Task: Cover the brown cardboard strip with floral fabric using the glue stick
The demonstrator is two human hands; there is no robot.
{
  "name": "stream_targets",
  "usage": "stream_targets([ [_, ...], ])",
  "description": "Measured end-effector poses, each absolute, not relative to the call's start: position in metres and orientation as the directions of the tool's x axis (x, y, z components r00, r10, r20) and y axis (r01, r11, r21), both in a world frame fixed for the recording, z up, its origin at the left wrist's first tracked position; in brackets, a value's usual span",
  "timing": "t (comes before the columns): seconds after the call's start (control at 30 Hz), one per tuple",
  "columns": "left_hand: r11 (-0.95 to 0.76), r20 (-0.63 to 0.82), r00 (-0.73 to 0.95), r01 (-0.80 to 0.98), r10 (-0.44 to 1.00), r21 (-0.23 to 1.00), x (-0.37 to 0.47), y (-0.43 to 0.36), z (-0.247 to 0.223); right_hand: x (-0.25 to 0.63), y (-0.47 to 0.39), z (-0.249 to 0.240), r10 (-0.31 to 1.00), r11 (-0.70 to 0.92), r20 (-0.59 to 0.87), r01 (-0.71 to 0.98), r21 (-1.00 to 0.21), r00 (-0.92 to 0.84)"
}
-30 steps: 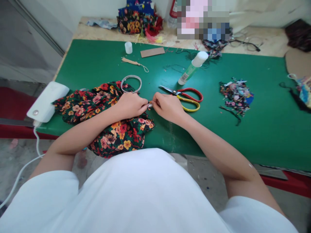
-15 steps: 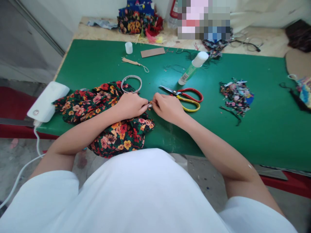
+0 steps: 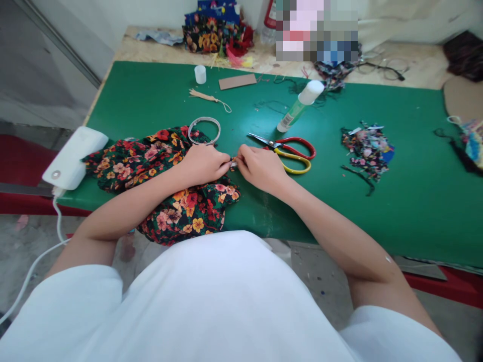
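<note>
My left hand point(image 3: 207, 163) is closed, thumb and fingers pinched together over a bunched dark floral fabric point(image 3: 188, 208). Facing it, my right hand point(image 3: 262, 168) pinches too. In the narrow gap between the fingertips shows a small bit of the fabric with a white edge; the fingers hide most of it. Just above my left hand lies a roll of clear tape point(image 3: 204, 118), partly on the cloth. Scissors point(image 3: 289, 146) with one red and one yellow handle rest beside my right hand, blades pointing left.
A white box-shaped device point(image 3: 75, 158) with a cable sits left of the fabric. A glue stick point(image 3: 300, 106), white cap point(image 3: 200, 74), beige tassel point(image 3: 207, 96) and brown strip point(image 3: 237, 81) lie farther back on the green mat point(image 3: 396, 211). Fabric scraps point(image 3: 368, 148) are piled at right.
</note>
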State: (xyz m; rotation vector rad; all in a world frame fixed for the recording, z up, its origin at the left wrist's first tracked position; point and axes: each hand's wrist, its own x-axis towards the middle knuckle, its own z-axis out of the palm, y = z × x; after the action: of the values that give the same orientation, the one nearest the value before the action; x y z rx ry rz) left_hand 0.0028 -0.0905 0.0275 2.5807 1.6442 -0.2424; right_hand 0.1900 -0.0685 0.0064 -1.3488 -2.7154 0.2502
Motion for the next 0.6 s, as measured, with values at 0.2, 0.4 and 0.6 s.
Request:
stream_targets([
  [0.2,-0.414,-0.176,0.403,0.910,0.898,-0.030,0.004,-0.091,0.028,0.196,-0.065,0.006,0.807,0.559,0.000,0.765,-0.320,-0.590],
  [0.4,-0.406,-0.196,0.394,0.913,0.898,-0.029,0.004,-0.091,0.030,0.202,-0.061,0.004,0.789,0.573,0.043,0.709,-0.412,-0.613],
  [0.6,-0.378,-0.139,0.379,0.925,0.915,0.032,0.005,-0.094,0.031,0.210,-0.057,0.002,0.759,0.621,0.147,0.637,-0.457,-0.635],
])
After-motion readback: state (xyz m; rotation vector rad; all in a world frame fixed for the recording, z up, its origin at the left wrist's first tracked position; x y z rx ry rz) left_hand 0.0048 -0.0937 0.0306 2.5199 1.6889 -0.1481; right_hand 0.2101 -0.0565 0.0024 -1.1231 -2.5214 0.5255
